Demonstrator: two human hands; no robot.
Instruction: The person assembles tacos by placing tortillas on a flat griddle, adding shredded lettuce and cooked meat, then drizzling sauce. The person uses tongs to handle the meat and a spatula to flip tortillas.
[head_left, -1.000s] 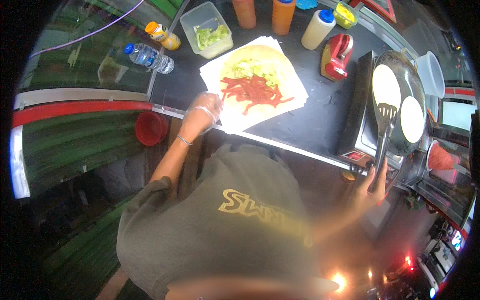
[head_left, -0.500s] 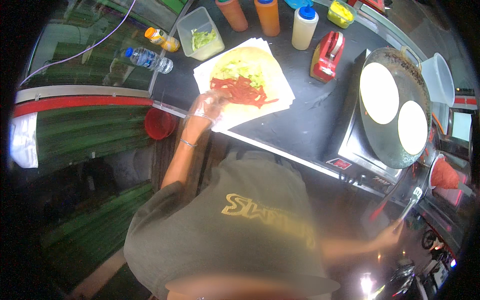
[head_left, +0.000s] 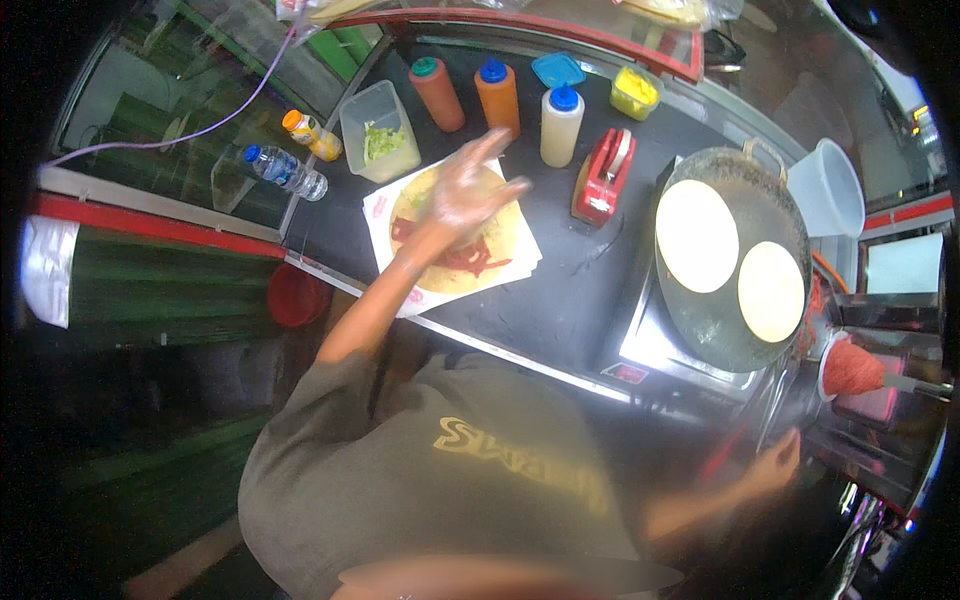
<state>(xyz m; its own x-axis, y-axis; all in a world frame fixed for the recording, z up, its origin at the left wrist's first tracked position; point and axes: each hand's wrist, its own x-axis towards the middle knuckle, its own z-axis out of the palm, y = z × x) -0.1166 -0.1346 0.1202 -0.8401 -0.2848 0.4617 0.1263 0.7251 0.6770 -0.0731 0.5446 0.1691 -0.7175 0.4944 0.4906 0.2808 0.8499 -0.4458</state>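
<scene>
My left hand (head_left: 465,190) hovers above a round tortilla (head_left: 505,235) with its fingers spread and nothing in it. The tortilla carries red strips (head_left: 470,258) and some green shreds, and lies on white paper (head_left: 385,205) on the black counter (head_left: 570,300). My right hand (head_left: 775,465) hangs low at the right, below the counter's edge near the stove front. It is blurred, so what it holds is unclear. A round dark griddle (head_left: 735,335) with two pale flatbreads (head_left: 697,235) sits to the right.
Three squeeze bottles (head_left: 497,95) stand behind the tortilla, beside a clear tub of green shreds (head_left: 380,135) and a red tape dispenser (head_left: 600,180). A water bottle (head_left: 285,170) lies at the left, a red bucket (head_left: 295,295) below the counter, and a white bucket (head_left: 830,190) at far right.
My left hand has lifted off the red filling and spread its fingers above the tortilla. My right hand left the griddle and dropped low to the right.
</scene>
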